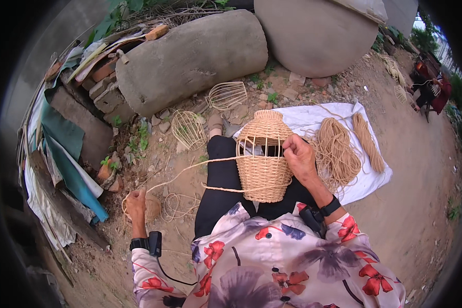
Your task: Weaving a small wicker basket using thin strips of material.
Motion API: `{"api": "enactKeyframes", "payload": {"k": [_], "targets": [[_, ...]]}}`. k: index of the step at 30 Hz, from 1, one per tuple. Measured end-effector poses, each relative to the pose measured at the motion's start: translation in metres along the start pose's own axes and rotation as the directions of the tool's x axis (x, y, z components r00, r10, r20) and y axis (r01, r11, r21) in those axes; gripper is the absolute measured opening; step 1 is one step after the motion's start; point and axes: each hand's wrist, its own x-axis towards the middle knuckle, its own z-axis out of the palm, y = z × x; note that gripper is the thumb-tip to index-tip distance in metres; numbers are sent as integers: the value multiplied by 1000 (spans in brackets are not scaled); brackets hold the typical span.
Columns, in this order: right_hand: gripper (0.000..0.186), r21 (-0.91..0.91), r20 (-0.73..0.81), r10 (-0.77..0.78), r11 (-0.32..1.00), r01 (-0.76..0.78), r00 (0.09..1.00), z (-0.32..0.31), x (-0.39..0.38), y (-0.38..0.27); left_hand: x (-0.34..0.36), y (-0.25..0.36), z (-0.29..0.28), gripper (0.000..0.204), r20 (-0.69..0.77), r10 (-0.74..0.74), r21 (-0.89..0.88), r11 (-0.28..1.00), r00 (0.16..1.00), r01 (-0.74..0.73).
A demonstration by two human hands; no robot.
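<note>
A woven tan basket (264, 179) with a band of bare upright ribs stands on my lap. My right hand (297, 154) is closed in a pinch at the basket's right side, on its upper ribs and cord. Out to the left, my left hand (136, 205) grips a strand of tan cord (190, 167) that runs across to the basket. Just right of that hand lie a wound bundle of cord (152, 208) and loose loops on the dirt. A second strand sticks out leftward from the basket's lower part.
A white cloth (369, 179) at right holds two cord hanks (331, 154). Two bare cage frames (187, 128) lie ahead, before a concrete cylinder (190, 61). Rubble and sheets (61, 128) line the left. Another person (428, 90) sits at far right.
</note>
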Motion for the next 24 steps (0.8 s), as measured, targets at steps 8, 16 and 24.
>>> {"api": "enactKeyframes", "payload": {"k": [8,16,24], "targets": [[6,43,42,-43,998,42,998,1,-7,-7,-134,199,173,34,793,-155,-337,695,590,635],[5,92,24,-13,996,10,1000,-1,-9,-5,-113,207,217,16,565,184,-426,900,804,94],[5,94,27,-19,995,17,999,3,-8,-5,-101,212,243,26,319,511,-74,853,798,-516]]}}
